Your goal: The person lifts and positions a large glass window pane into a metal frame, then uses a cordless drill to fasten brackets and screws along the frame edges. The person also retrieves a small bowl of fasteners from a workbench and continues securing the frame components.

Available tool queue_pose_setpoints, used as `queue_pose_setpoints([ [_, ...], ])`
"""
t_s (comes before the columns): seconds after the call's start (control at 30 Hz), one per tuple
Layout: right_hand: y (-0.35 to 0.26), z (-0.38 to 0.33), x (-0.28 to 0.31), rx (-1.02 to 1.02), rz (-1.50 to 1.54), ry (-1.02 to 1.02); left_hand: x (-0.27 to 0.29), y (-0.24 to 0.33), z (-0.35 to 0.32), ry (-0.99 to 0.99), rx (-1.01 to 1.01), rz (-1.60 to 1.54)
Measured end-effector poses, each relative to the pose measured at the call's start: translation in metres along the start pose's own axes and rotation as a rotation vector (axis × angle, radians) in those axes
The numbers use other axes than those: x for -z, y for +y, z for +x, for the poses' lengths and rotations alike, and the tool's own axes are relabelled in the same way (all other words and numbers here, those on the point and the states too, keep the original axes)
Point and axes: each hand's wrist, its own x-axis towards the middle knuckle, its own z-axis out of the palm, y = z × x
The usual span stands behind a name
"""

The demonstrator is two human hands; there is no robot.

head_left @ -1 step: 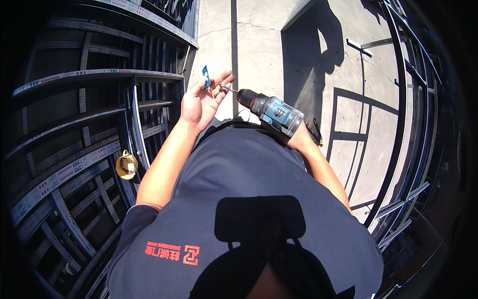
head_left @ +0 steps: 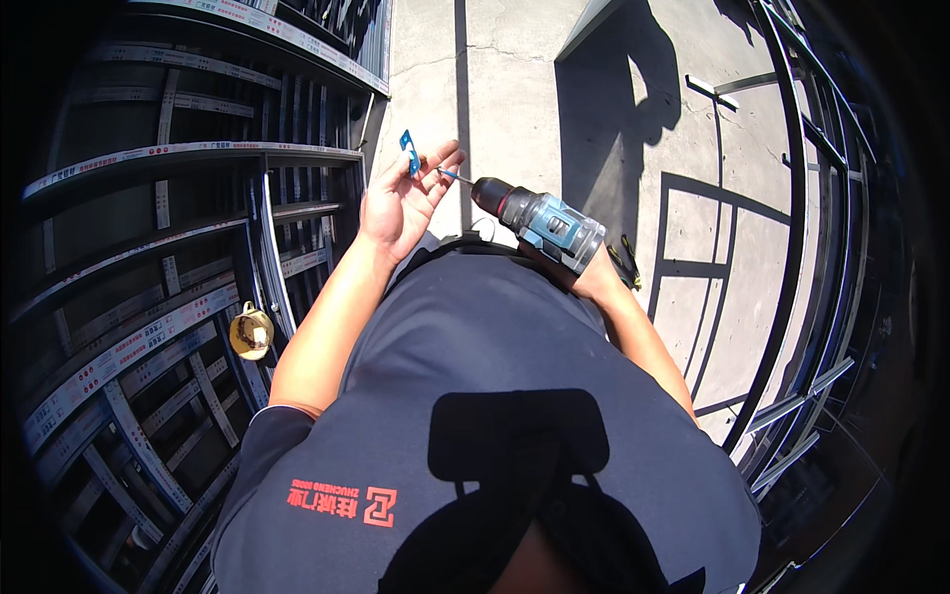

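Observation:
My left hand [head_left: 392, 216] is raised in front of my body, palm up. Between its thumb and index finger it pinches a small blue metal bracket [head_left: 406, 144] with a hole in it. A cordless drill [head_left: 554, 230], blue and black, is gripped by my right hand [head_left: 596, 274], whose fingers are mostly hidden under the tool. The drill points left; its slim bit [head_left: 454, 176], with a blue section, reaches close to the fingertips of my left hand. Whether the bit's tip touches those fingers, I cannot tell.
Stacked dark metal frames [head_left: 198, 153] fill the left side, and a tan cup-shaped thing [head_left: 251, 333] sits against them. More dark frames [head_left: 792, 109] stand at the right. A black-and-yellow object [head_left: 627, 261] lies beyond my right forearm on the sunlit concrete floor [head_left: 515, 89].

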Motion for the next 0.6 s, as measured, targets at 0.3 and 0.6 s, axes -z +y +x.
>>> queue_pose_setpoints([
  [0.3, -0.003, -0.006, 0.032, 0.032, -0.035, 0.037, -0.039, -0.029, 0.047, 0.230, 0.188, 0.390],
  [0.6, -0.006, 0.040, 0.050, -0.221, 0.130, 0.098, -0.057, -0.005, 0.123, 0.030, 0.260, 0.635],
])
